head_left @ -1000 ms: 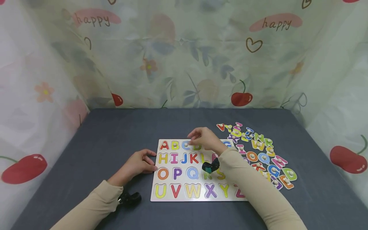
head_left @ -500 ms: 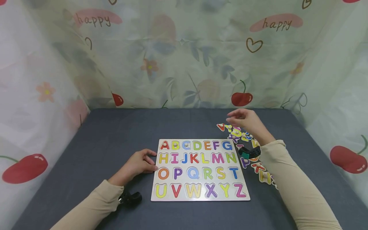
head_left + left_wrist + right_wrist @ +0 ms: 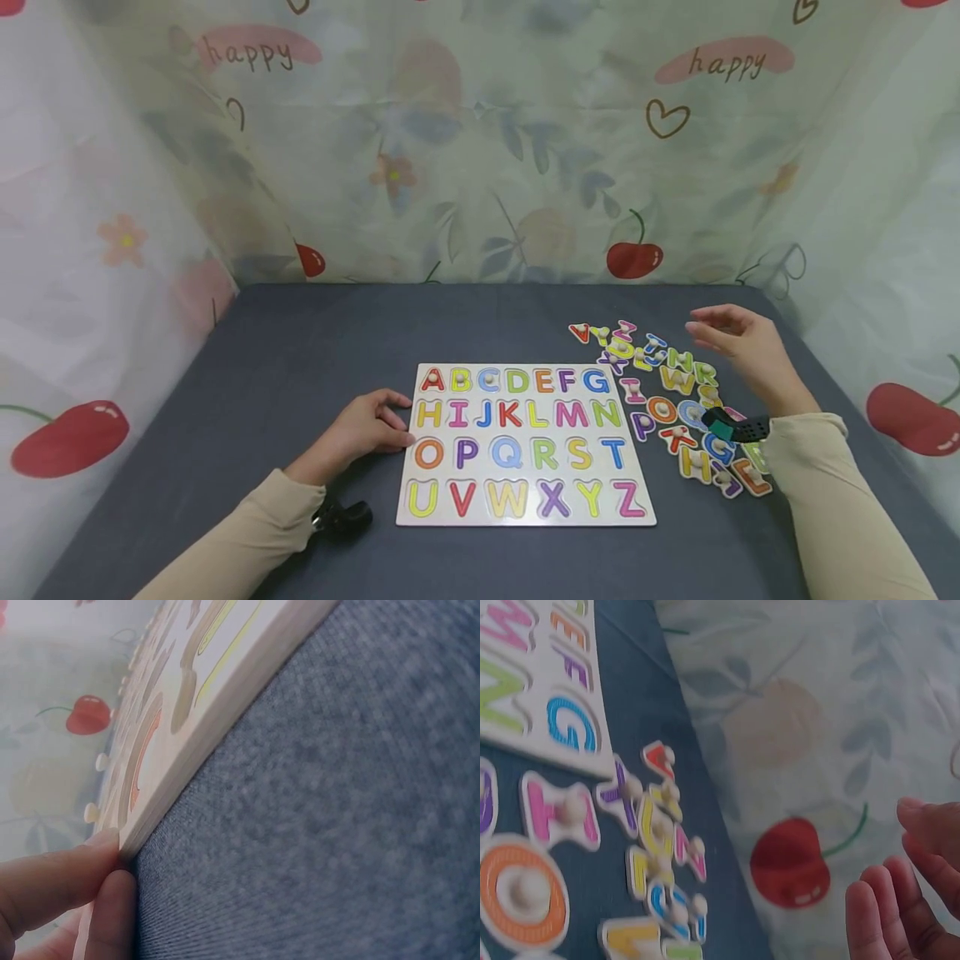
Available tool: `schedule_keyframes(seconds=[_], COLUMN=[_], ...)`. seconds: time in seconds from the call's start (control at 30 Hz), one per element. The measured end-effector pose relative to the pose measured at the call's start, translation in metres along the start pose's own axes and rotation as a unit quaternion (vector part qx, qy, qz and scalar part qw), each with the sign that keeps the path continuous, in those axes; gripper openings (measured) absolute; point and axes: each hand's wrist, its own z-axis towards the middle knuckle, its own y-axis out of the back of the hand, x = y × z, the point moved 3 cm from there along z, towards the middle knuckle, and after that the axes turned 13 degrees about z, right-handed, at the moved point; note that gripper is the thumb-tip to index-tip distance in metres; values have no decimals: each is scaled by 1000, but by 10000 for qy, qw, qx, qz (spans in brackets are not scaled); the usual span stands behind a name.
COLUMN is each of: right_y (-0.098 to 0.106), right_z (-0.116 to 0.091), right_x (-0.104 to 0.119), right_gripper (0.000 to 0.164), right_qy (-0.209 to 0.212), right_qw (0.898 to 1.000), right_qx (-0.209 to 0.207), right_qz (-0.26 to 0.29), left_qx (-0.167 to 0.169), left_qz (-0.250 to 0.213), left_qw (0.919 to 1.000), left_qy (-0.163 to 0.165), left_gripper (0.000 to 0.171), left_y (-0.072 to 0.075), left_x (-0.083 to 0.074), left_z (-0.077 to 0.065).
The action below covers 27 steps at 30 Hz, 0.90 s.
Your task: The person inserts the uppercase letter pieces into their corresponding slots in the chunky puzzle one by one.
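Pinches the left edge of the pale letter board (image 3: 525, 473) with thumb and fingers of the left hand (image 3: 366, 427), beside the H and O hollows. Holds nothing in the right hand (image 3: 742, 346): shows a gap between thumb and fingertips, with fingers (image 3: 864, 919) loosely bent and apart from every piece.

Hangs, on that right side, near the far end of the loose letter pieces (image 3: 677, 381), with fingertips turned left. Reaches in from the lower left through a beige left sleeve (image 3: 255, 525) and from the lower right through a matching right sleeve (image 3: 840, 492), with a black wrist device (image 3: 348, 517) at the left cuff and another at the right.

Lies flat on the dark table (image 3: 337, 333), in the case of the board, with knobbed A (image 3: 432, 381), B (image 3: 461, 381) and C (image 3: 489, 382) seated in the far row. Scatters, in the case of the pieces, along the right edge and past the far right corner. Shows dark tabletop left of the board, along its near edge and beyond it, up to the patterned curtain (image 3: 480, 167).
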Motion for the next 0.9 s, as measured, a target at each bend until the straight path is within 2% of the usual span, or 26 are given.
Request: schedule_keyframes(seconds=[0.13,0.27,0.37,0.47,0.67,0.77,0.9], right_y=[25,52,70,82,84,79,75], right_z=[-11,-26,-38,-49,-67,-76,-86], right_x=[-16,-33,-46,-58,-80,-87,-94], right_gripper=[48,32,26,30,54,61,62], right_qy=[-43,-77,-221,-335,-831,-1128,-1320], right_qw=[9999,9999,9997,9986,9905,9833,9734], right_qx=[-127,-122,-36,61,539,778,1007], right_qz=[22,89,-58,-416,-955,-1201,-1576], left_qx=[-36,-26,-14,3,3,-7,-23], left_qz=[2,-9,-26,-47,-39,-19,35], left_qw=[10000,10000,10000,10000,10000,10000,10000], left_qy=[20,3,-17,-2,18,30,59], left_gripper=[55,55,55,55,54,55,56], left_y=[0,0,0,0,-1,-1,-1], left_x=[0,1,1,1,3,4,4], left_z=[0,0,0,1,1,2,2])
